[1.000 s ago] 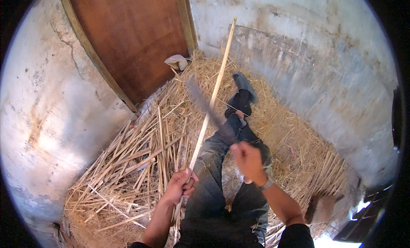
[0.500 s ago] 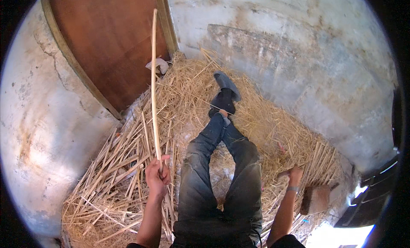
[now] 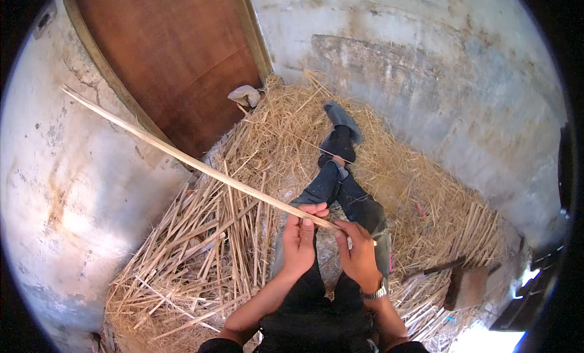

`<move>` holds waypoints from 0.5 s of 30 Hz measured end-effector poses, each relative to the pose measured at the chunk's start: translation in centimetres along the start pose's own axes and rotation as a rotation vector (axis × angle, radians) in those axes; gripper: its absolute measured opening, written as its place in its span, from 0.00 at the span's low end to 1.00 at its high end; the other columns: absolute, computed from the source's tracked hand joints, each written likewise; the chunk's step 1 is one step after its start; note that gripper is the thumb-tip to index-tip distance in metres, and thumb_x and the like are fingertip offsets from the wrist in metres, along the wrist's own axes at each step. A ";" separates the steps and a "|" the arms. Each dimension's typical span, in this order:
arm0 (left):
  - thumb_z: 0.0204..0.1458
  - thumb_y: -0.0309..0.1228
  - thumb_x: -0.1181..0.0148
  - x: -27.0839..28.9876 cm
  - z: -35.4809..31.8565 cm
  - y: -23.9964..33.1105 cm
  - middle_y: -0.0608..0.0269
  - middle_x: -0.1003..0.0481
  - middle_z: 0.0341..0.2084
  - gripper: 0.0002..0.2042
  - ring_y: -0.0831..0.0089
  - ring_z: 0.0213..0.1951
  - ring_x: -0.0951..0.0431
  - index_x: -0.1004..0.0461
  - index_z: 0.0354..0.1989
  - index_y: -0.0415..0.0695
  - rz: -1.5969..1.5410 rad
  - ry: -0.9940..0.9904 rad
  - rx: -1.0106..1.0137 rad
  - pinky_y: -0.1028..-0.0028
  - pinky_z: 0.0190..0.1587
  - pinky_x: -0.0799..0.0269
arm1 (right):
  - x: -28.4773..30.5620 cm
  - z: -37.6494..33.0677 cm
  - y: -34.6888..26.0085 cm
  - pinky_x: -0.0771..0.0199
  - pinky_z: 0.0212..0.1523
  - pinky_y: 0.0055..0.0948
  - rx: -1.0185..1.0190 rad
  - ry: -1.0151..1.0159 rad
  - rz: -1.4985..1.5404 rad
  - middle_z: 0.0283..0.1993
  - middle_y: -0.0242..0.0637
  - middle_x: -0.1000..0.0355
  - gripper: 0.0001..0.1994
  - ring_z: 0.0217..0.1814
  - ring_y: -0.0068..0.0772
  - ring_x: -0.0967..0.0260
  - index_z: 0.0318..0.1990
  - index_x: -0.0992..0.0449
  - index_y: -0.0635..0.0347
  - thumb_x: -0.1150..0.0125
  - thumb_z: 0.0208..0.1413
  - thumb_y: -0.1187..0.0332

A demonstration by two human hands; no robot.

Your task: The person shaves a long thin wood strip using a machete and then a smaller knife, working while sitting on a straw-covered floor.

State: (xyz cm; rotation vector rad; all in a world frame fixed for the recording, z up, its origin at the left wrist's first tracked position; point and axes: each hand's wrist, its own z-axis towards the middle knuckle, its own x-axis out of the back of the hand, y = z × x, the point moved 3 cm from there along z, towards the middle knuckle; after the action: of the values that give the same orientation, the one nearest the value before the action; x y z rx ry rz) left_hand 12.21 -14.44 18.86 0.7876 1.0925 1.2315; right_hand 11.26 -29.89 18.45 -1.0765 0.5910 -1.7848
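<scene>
Strip of pale wood (image 3: 237,184) extends from above the legs (image 3: 363,212) to their far left. Left hand (image 3: 299,243) clasps it between thumb and fingers; right hand (image 3: 359,255), fingers curled, pinches its near end. Loose strips (image 3: 201,231) lie left of the legs, a dark-bladed tool (image 3: 443,266) right of them.
</scene>
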 end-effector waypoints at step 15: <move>0.55 0.36 0.37 10.9 -0.8 7.3 0.58 0.22 0.46 0.17 0.59 0.49 0.22 0.24 0.53 0.46 1.285 -0.300 -0.313 0.45 0.65 0.46 | 6.1 5.1 3.1 0.24 0.31 0.33 -0.154 -0.368 -0.195 0.28 0.35 0.20 0.08 0.27 0.38 0.22 0.32 0.18 0.52 0.29 0.46 0.63</move>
State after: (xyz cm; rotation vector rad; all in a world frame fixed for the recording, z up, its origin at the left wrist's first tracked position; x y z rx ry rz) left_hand 8.82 -2.41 23.01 1.4325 0.0092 2.1525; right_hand 16.10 -36.43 21.15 -1.5704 0.4122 -1.6641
